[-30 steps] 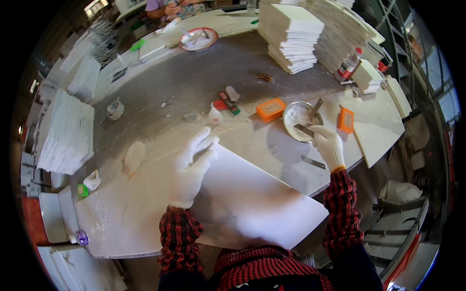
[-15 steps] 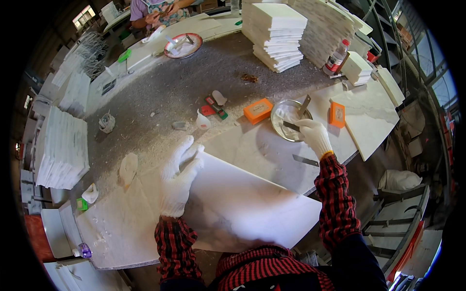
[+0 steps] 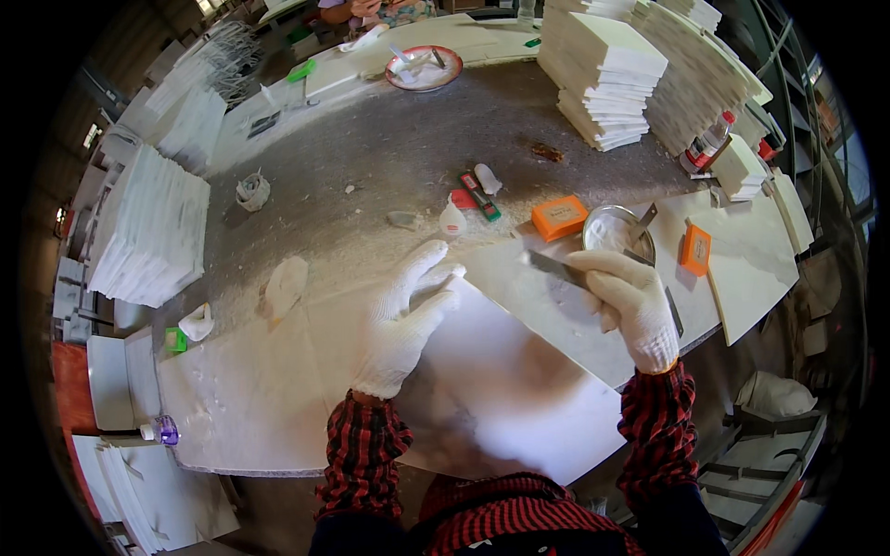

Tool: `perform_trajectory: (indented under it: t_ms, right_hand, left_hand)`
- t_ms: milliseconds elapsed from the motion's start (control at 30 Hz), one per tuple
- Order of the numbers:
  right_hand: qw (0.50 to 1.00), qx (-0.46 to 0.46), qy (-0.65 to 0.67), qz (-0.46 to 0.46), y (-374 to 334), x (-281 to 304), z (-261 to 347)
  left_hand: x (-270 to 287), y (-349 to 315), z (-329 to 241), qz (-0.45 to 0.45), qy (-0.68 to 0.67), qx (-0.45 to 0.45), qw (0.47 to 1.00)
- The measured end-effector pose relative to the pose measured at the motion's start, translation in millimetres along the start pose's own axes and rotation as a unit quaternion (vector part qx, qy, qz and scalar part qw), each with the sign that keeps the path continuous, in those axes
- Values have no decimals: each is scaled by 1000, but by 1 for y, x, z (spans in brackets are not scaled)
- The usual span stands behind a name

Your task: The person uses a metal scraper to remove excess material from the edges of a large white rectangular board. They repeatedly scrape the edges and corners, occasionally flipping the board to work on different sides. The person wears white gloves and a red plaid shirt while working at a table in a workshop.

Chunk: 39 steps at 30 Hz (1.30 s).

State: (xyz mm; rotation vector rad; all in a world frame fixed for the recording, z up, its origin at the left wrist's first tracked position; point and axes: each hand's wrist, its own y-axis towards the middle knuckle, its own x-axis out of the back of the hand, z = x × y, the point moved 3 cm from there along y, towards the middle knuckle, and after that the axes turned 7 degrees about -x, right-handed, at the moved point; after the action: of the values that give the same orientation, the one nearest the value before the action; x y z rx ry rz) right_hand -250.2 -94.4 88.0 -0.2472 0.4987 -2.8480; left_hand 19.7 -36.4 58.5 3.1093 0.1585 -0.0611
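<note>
My right hand (image 3: 629,306), in a white knitted glove, is closed around a putty knife (image 3: 554,267). Its flat dark blade points left over the stone, out of the bowl. Just beyond that hand is a round metal bowl (image 3: 603,232) of whitish paste, with another blade leaning in it. A pale marble slab (image 3: 519,398) lies directly in front of me. My left hand (image 3: 403,324), gloved too, rests at the slab's far left corner with its fingers stretched out and apart. Its underside is hidden.
Orange boxes (image 3: 559,218) flank the bowl. A white squeeze bottle (image 3: 452,220) and a green-and-black cutter (image 3: 480,196) lie farther off. Tall tile stacks stand at left (image 3: 153,227) and far right (image 3: 607,83). Across the table, a person sits near a red-rimmed plate (image 3: 424,85).
My right hand has drawn the putty knife out of the bowl and brought it nearer, over the stone. My left hand stays at the slab's corner. The whole view has shifted.
</note>
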Motion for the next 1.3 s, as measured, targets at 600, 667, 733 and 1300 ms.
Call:
perform_trajectory:
  t_ms: [600,667,733,1300]
  right_hand:
    - [986,105,-126,17,-9,-52,35]
    - [985,105,-135,12,-11,-54,37]
    - [979,150,-138,11,-6,-55,29]
    - [952,242,-181,-43,-8,-48,28]
  left_hand:
    - [6,2,8,-1,61,-30,998]
    - [6,2,7,1,64,-32,997]
    - [7,3,5,6,74,-35,997]
    - [1,1,-2,-7,8,3,1000]
